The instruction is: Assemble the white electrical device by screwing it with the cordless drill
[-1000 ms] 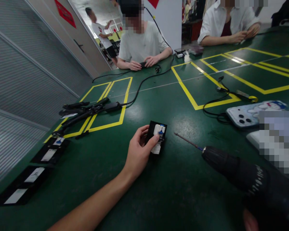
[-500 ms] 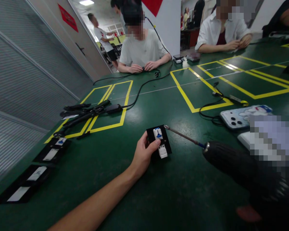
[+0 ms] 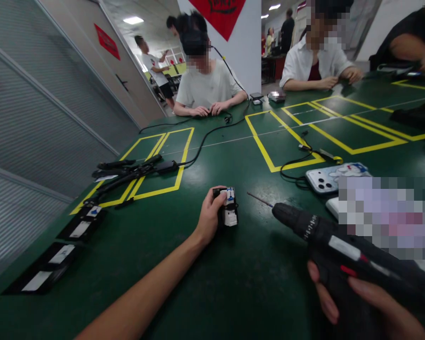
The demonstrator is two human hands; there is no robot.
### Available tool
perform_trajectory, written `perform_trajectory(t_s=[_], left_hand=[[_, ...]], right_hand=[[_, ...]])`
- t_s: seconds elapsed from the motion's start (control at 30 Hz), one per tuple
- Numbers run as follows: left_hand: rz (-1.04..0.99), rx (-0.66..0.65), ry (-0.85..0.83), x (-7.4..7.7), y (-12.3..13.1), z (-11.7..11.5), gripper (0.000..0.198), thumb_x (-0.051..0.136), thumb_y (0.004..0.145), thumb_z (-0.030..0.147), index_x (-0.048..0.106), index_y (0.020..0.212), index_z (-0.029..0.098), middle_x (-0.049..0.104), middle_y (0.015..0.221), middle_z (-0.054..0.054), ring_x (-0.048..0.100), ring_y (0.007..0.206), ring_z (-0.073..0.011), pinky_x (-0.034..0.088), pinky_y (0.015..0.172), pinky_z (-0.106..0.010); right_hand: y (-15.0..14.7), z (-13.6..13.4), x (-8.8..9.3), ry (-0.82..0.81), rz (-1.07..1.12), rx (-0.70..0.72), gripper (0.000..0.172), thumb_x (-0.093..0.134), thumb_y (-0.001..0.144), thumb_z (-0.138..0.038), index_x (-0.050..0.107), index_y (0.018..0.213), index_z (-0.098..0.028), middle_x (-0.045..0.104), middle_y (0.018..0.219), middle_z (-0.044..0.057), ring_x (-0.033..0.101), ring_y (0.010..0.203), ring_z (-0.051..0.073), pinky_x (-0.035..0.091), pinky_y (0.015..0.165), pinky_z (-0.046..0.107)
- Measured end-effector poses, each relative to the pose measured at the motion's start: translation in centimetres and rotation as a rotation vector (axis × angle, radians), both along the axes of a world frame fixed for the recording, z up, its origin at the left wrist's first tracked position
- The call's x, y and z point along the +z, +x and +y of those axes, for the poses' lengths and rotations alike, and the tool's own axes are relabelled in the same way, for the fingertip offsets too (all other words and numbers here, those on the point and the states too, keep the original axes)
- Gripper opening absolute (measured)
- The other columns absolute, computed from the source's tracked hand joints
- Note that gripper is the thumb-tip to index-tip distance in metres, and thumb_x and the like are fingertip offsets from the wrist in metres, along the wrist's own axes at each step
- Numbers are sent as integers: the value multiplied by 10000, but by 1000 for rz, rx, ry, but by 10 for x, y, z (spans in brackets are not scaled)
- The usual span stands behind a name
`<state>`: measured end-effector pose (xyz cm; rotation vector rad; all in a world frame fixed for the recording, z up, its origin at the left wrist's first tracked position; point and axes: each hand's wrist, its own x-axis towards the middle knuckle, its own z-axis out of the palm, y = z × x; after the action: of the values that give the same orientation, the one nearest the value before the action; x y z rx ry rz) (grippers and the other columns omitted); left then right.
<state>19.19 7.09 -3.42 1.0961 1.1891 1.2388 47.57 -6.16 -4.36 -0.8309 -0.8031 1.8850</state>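
Observation:
My left hand point(image 3: 208, 218) is closed around a small black panel with white modules point(image 3: 230, 217), one of them with blue parts, held edge-on above the table. The thumb presses near the upper module. Wrapped around the handle of a black cordless drill point(image 3: 296, 219), my right hand point(image 3: 384, 297) shows its fingers at the lower right. The long bit point(image 3: 259, 199) points left toward the panel, with its tip a short way off and not touching it. At the left lie two similar black panels with white modules, a nearer one point(image 3: 62, 245) and a farther one point(image 3: 78, 230).
Black cables and tool-like parts point(image 3: 127, 175) lie across yellow tape outlines on the green table point(image 3: 156, 283). A patterned phone point(image 3: 317, 182) lies beyond the drill, beside a short cable point(image 3: 290, 165). Across the table sit several people, one in a white T-shirt point(image 3: 212, 85).
My left hand has turned the panel, so it now shows narrower. The drill has pulled back and tilted, and its bit is farther from the panel. More of my right hand is visible.

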Motion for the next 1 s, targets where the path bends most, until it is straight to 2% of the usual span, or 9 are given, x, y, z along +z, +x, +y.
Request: perform_trajectory(t_s=[0.13,0.27,0.33,0.43,0.57,0.77,0.87,1.0], left_hand=[[21,-10,2,3,6,6,329,550,829,422,533,1057,185,562,818,-11,570,682,-142,493,604,-253],[55,-10,8,2,8,4,332,525,842,441,545,1040,175,560,800,-9,556,672,-136,490,602,-247],[67,-1,14,2,9,3,337,522,842,448,553,1032,172,562,793,-9,550,669,-134,485,599,-241],[82,7,8,2,8,1,340,517,843,455,554,1033,175,572,811,-14,554,683,-140,484,606,-244],[95,-8,-3,4,6,-2,363,500,851,467,540,1063,176,585,852,-33,574,737,-165,492,633,-265],[94,-24,1,4,6,-3,358,495,856,455,538,1057,162,588,827,-37,576,707,-160,494,632,-272],[83,-53,22,3,5,-3,357,472,871,453,528,1071,163,587,829,-40,586,724,-167,499,646,-282],[90,-46,11,4,5,-4,332,482,870,442,539,1058,174,577,821,-26,570,713,-152,493,640,-264]], right_hand=[[0,-3,-3,-31,70,-52,371,530,993,-443,586,1129,-103,498,772,125,483,700,247,443,658,259],[-1,-4,0,-36,209,-53,336,555,980,-395,610,1071,-76,444,711,103,417,641,201,426,620,227],[-1,-3,1,-49,289,-45,340,514,994,-366,615,1062,-48,414,721,103,382,645,190,427,634,229],[-3,-2,2,-151,410,-60,370,463,1011,-336,607,1093,-5,364,739,98,350,680,190,431,668,236],[-3,2,3,-157,497,-126,359,441,1017,-295,603,1082,18,325,748,85,309,643,162,420,611,202],[8,3,3,-93,377,-53,338,461,1015,-318,596,1132,-31,369,790,102,347,704,196,444,695,263],[7,2,2,-81,261,-55,361,481,999,-372,602,1124,-56,407,759,105,395,685,208,453,664,262],[-10,11,10,-79,31,-180,446,670,853,-489,613,1031,-84,412,666,72,452,591,223,472,570,280]])
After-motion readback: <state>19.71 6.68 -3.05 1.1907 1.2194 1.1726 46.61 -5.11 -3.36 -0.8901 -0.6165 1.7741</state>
